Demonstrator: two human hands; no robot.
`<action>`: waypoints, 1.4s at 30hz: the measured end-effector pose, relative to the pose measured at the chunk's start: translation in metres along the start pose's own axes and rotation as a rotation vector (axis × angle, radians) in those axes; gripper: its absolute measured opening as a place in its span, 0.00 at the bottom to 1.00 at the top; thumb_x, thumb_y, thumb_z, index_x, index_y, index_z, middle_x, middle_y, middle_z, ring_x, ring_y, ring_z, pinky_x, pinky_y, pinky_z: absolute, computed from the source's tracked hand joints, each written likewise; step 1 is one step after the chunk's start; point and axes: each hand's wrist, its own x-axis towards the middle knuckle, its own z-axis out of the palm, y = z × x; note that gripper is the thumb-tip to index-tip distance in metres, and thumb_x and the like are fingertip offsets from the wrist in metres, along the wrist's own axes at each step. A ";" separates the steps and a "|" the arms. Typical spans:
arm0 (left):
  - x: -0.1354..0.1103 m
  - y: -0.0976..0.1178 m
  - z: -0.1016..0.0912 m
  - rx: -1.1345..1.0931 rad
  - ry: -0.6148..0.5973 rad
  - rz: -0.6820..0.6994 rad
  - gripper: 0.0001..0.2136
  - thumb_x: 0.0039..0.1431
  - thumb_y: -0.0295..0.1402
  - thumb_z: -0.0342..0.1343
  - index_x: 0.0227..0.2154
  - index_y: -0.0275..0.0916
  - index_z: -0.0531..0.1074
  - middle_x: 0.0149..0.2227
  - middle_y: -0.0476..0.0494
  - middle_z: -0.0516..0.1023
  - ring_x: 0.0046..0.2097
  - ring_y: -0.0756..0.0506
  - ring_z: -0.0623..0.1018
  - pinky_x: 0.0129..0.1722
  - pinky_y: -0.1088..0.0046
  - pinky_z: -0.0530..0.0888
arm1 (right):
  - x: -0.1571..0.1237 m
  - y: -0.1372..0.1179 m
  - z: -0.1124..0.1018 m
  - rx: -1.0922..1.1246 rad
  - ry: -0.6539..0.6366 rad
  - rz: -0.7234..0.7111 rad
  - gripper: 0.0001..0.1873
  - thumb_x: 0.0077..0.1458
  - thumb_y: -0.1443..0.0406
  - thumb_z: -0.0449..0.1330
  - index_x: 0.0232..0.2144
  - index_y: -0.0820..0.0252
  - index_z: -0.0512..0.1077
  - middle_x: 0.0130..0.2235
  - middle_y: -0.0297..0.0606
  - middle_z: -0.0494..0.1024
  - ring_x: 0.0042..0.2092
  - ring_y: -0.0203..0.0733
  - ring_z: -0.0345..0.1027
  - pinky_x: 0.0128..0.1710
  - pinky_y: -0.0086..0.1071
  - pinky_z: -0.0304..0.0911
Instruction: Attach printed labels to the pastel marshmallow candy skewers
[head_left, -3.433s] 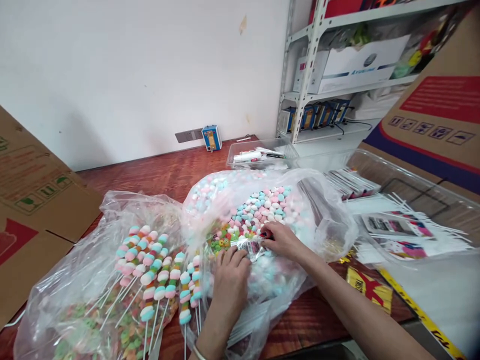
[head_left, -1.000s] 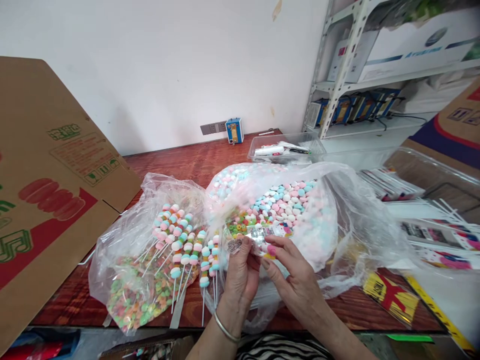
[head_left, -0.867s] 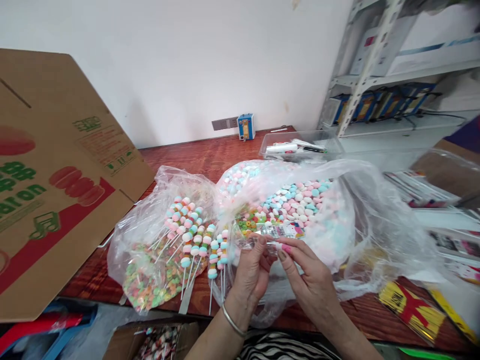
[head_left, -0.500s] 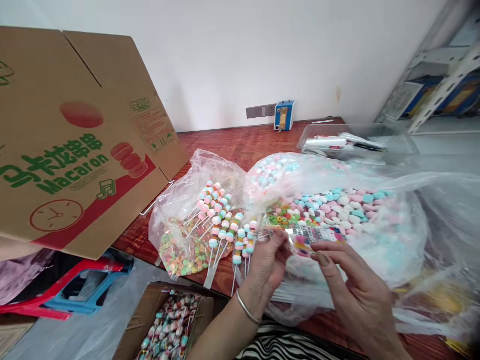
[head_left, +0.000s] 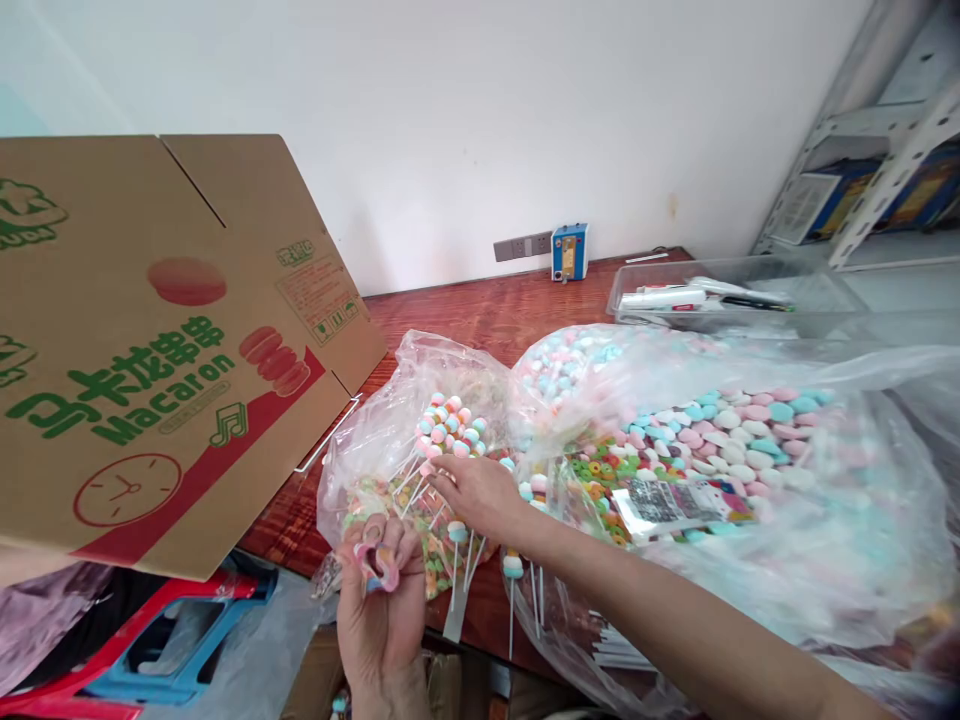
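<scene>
My left hand (head_left: 386,610) is closed on a small clear plastic bag (head_left: 379,570), whose pink-printed mouth gapes toward me. Over the bag of gummy rings (head_left: 360,500), my right hand (head_left: 484,492) reaches left, fingertips closed at the stick of a candy skewer (head_left: 427,468). Its grip is partly hidden. Several skewers of pink, white and blue marshmallows (head_left: 454,420) lie just beyond the fingers. More candy skewers (head_left: 513,566) lie below my right forearm. A printed packet (head_left: 675,505) rests on the large bag of loose marshmallows (head_left: 742,440).
A big cardboard box (head_left: 187,380) stands at left. Behind the candy bags are a clear plastic tray (head_left: 817,285) and a small blue box (head_left: 570,252) by the wall. A red and blue plastic stool (head_left: 165,640) stands low at left, near an open carton (head_left: 319,675).
My left hand has moved left and down with the small bag, now open at its mouth. My right hand has left the bag and swung left to the skewers.
</scene>
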 end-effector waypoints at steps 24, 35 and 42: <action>-0.003 -0.145 0.024 0.018 0.193 -0.562 0.14 0.35 0.29 0.75 0.25 0.37 0.74 0.26 0.52 0.75 0.24 0.54 0.71 0.22 0.80 0.69 | -0.196 0.061 -0.211 -0.150 0.373 -0.032 0.10 0.57 0.56 0.59 0.38 0.49 0.78 0.30 0.34 0.81 0.29 0.41 0.74 0.26 0.26 0.68; -0.024 -0.189 0.034 0.212 0.119 -0.599 0.11 0.43 0.30 0.72 0.29 0.36 0.76 0.28 0.52 0.77 0.28 0.53 0.76 0.26 0.81 0.73 | -0.241 0.063 -0.231 -0.245 0.466 -0.077 0.09 0.58 0.61 0.59 0.40 0.50 0.77 0.32 0.35 0.83 0.30 0.40 0.78 0.27 0.21 0.71; -0.024 -0.188 0.034 0.478 -0.106 -0.480 0.10 0.46 0.33 0.70 0.26 0.36 0.74 0.25 0.52 0.73 0.27 0.55 0.70 0.27 0.81 0.67 | -0.254 0.073 -0.234 -0.292 0.410 0.002 0.09 0.57 0.61 0.59 0.39 0.55 0.76 0.34 0.37 0.82 0.32 0.40 0.77 0.29 0.23 0.71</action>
